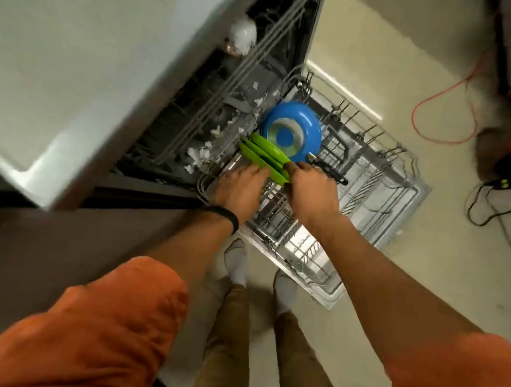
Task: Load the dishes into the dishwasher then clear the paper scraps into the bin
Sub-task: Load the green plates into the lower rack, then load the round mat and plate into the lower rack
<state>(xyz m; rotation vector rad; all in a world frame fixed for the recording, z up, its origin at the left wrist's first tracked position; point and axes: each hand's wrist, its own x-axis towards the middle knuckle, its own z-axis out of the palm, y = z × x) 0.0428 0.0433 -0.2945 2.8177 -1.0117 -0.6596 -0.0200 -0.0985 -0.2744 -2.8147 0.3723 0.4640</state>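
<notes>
Standing on edge in the tines at the back corner of the pulled-out lower rack (382,187), the green plates (263,152) lean side by side. Just behind them, touching or nearly so, a blue pan (307,126) rests tilted with its black handle (331,172) pointing out over the wire. The right hand (313,192) grips the plates at their near rim, thumb on top. The left hand (239,188) lies against their left end, but whether its fingers curl round them I cannot tell.

As I judge it, the loading is well on: plates and pan are in the rack, and the plates are only being seated. No other dishes show. The second part is not yet begun, for white paper scraps (200,153) lie scattered inside the dishwasher mouth, just left of the plates. No bin is in view.

Most of the rack toward the front and right stands bare, so there is room for more. To the left the pale countertop (73,66) overhangs the machine closely and crowds the left arm. The open door (328,297) reaches to the person's socked feet (236,263). An orange cable (444,96) trails on the floor, well apart.
</notes>
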